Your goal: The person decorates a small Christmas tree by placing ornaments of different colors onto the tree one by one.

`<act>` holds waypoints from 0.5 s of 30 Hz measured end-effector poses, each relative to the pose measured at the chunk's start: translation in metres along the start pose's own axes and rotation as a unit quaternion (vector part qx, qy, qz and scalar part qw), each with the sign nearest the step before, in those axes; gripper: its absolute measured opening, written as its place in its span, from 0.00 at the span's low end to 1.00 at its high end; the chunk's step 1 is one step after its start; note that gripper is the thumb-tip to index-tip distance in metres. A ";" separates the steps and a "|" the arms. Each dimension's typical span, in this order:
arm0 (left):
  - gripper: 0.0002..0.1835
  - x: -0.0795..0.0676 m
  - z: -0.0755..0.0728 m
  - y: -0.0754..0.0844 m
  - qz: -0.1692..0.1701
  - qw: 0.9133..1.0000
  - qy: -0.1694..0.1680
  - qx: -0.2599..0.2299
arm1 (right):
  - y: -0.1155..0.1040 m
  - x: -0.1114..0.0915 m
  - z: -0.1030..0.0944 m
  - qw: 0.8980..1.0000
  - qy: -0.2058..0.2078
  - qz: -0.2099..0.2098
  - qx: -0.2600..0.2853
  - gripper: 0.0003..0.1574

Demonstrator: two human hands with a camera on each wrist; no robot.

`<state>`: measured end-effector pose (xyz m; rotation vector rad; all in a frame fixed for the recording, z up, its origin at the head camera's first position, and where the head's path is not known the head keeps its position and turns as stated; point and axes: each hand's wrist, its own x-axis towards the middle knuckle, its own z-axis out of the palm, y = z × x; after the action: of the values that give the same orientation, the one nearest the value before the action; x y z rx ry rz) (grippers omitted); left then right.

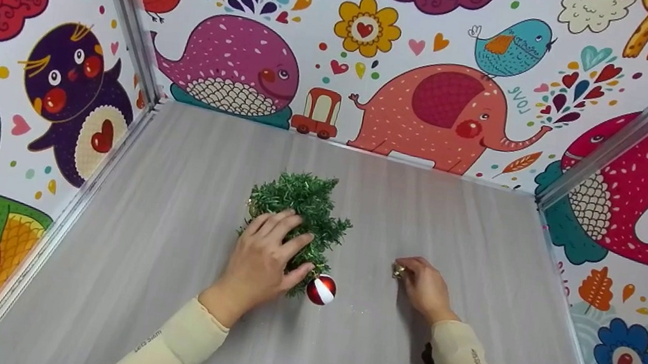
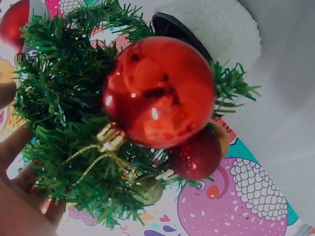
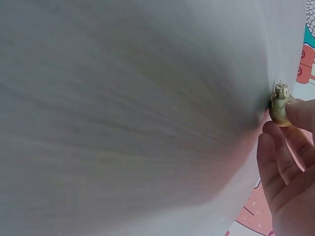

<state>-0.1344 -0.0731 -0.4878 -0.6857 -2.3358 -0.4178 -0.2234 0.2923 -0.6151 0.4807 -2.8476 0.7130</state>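
Note:
A small green tinsel Christmas tree [image 1: 299,194] lies on the table, and my left hand [image 1: 260,262] holds it from above with fingers and thumb spread around its branches. By the thumb, a red-and-white bauble [image 1: 321,289] hangs at the tree's near edge. The left wrist view shows a shiny red bauble [image 2: 160,93] with a gold cap, a dark red bauble [image 2: 197,155] and a glittery gold one [image 2: 147,191] among the needles. To the right of the tree, my right hand [image 1: 426,290] pinches a small gold bauble [image 3: 279,112] by thumb and fingertips, close over the table.
The grey wood-grain table [image 1: 182,186] is bounded by metal-framed walls [image 1: 130,18] with cartoon animal prints. A white fluffy piece with a black rim [image 2: 226,34] shows behind the tree. A small dark object [image 1: 429,356] sits beside the right sleeve.

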 end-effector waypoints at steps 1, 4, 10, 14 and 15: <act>0.23 0.000 0.000 0.000 -0.001 1.000 -0.001 0.001 | 0.000 0.000 0.000 1.000 0.000 0.000 -0.001 0.15; 0.23 0.001 0.000 0.000 -0.001 1.000 -0.002 0.002 | 0.000 0.000 0.000 1.000 0.000 -0.002 0.000 0.15; 0.22 0.001 0.000 -0.001 0.005 1.000 0.006 0.003 | 0.001 0.001 0.001 1.000 0.004 -0.005 -0.002 0.15; 0.21 -0.001 0.000 -0.002 0.007 1.000 0.011 0.001 | 0.001 0.001 0.001 1.000 0.005 0.000 -0.001 0.14; 0.20 -0.001 0.000 -0.002 0.007 1.000 0.011 0.000 | 0.001 0.001 0.001 1.000 0.006 0.001 0.000 0.14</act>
<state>-0.1348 -0.0752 -0.4884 -0.6928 -2.3091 -0.4171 -0.2246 0.2931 -0.6161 0.4712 -2.8384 0.7135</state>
